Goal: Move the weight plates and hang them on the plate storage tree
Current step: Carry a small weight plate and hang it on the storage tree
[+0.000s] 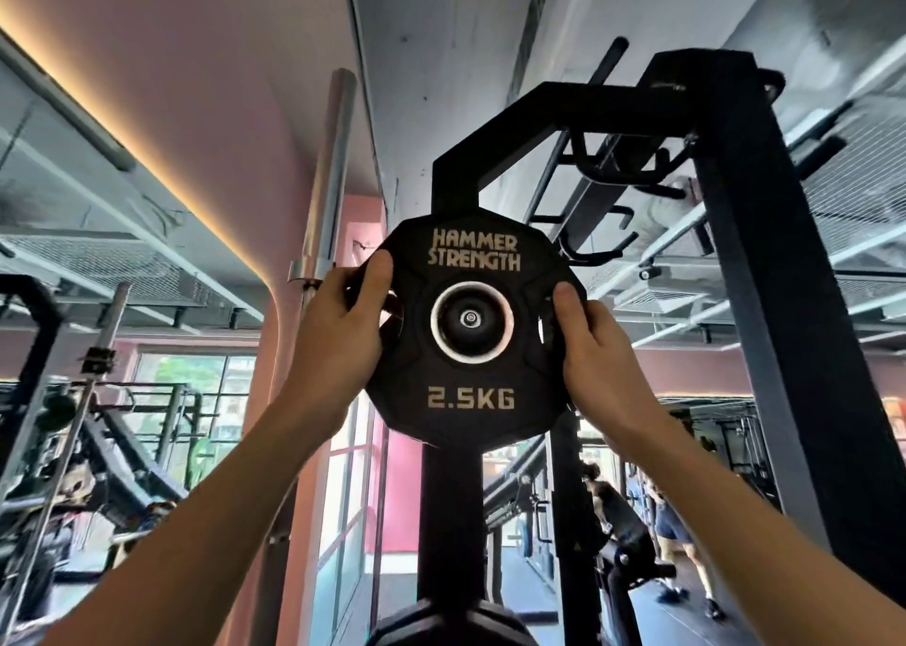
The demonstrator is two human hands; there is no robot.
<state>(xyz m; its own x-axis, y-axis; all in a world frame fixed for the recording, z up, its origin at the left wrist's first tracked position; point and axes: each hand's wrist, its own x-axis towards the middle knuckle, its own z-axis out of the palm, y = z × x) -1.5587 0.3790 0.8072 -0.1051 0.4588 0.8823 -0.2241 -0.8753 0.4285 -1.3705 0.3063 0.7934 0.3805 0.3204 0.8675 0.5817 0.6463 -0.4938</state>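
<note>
A black 2.5 kg weight plate (pixel 471 395) marked Hammer Strength sits raised in front of me. Its centre hole is around a peg (pixel 470 318) on the black upright post (pixel 448 508) of the plate storage tree. My left hand (pixel 338 326) grips the plate's left edge, thumb on its face. My right hand (pixel 591 351) grips the right edge the same way. Another black plate (pixel 441 626) shows at the bottom edge, lower on the same post.
A tall black rack column (pixel 784 302) with hooks stands right of the post. A steel barbell (pixel 326 174) stands upright at the left by the pink wall. Gym machines fill the left background; people stand at the lower right (pixel 671 523).
</note>
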